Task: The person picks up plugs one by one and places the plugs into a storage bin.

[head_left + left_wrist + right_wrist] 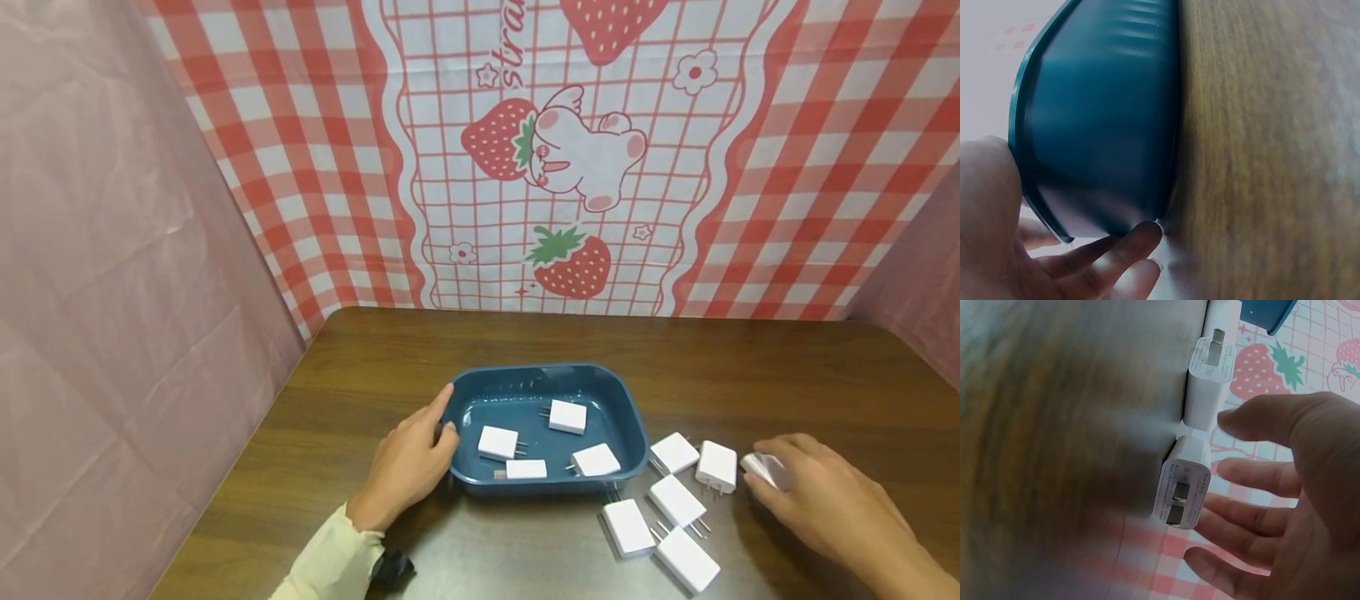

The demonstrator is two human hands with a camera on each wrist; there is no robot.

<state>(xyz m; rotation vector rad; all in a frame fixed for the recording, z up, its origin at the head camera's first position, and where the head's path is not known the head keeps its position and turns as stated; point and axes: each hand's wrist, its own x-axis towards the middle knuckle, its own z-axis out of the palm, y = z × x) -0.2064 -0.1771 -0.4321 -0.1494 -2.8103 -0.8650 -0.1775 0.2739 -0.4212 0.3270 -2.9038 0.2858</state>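
Note:
A blue tray (pixel 547 377) with several white plug chargers in it stands on the table. My left hand (pixel 411 460) rests against its left end, the index finger and thumb extended at the rim. In the left wrist view, more fingers (pixel 1125 253) lie against the lower outer wall. At the right, my right hand (pixel 828 492) is around a white charger (pixel 767 472), which it partly hides. In the right wrist view, the fingers are spread behind that charger (pixel 1185 481), whose flat prongs face the camera, and the thumb stands apart from it.
Several loose chargers lie between the tray and my right hand, one charger (pixel 716 467) closest to it and another (pixel 686 560) nearer the front. A checked strawberry cloth (pixel 555 167) hangs behind the wooden table (pixel 360 350). Pink fabric (pixel 112 292) hangs at the left.

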